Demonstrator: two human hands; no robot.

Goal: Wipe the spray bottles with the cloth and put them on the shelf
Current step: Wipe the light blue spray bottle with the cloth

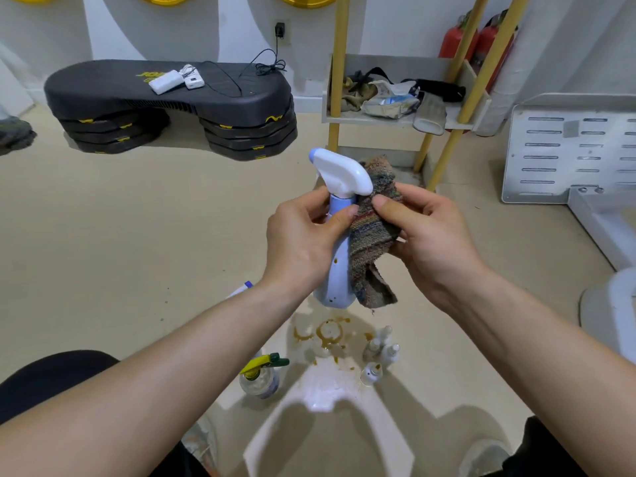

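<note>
Left hand (303, 242) is gripping the blue spray bottle (335, 277) at its neck, holding it upright mid-frame. Right hand (433, 242) is pinching the striped cloth (371, 242) against the bottle's 3 o'clock side. Shelf (395, 120) is standing at 1 o'clock; green-triggered spray bottle (261, 376) is sitting at 6 o'clock, on the floor.

Centre frame, the cloth (371, 235) is lying right of the spray bottle (335, 280); the shelf (395, 120) is standing upper right.

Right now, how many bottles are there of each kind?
Blue spray bottle, held: 1
Spray bottle with yellow-green trigger, on the floor: 1
Small white bottles, on the floor: 4
Total: 6
A white-and-blue thing behind the left arm is too hidden to count.
</note>
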